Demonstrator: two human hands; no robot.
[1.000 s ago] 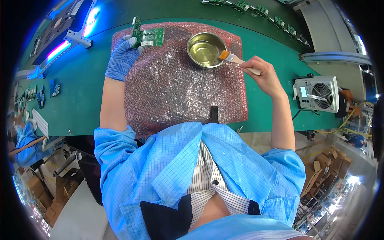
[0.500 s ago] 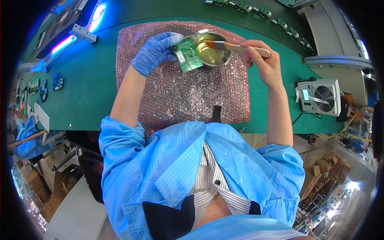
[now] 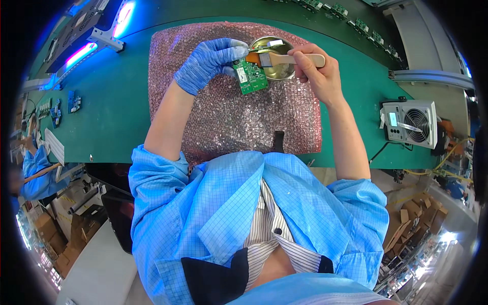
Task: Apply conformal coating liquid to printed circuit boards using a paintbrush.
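My left hand, in a blue glove, is closed on the edge of a green circuit board with a white label. In my bare right hand is a flat paintbrush, gripped by its pale wooden handle. Its orange bristles meet the board's upper part, close to my left fingertips. Behind the board and brush stands a round metal bowl with yellowish liquid, partly hidden by them. The bowl rests on a sheet of pinkish bubble wrap.
A lit lamp fixture stands at the far left. More boards lie on the green table at left, others along the back right. A white fan unit sits at right. Another person's blue sleeve shows at far left.
The brush has moved left, from over the bowl onto the board. My left hand has shifted slightly right with the board, which is now turned more upright.
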